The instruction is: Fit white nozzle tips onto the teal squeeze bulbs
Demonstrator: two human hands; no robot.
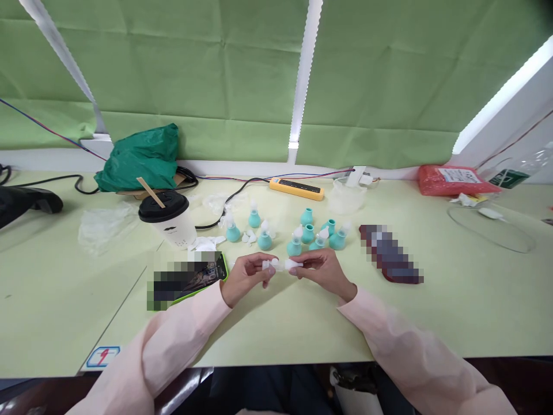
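Note:
My left hand (247,278) and my right hand (323,269) meet above the pale green table (276,323), both pinching a small white plastic piece (280,265) between their fingertips. Each hand holds one end of it. Just beyond the hands stand several small teal bulbs (307,233), some fitted with white tips, some bare. A few loose white tips (249,236) lie among them.
A paper cup with a black lid and wooden stirrer (166,216) stands at left, by a phone (190,279). Behind are a green bag (142,155), a yellow power strip (296,188), a clear tub (347,196), cables and a red packet (453,180).

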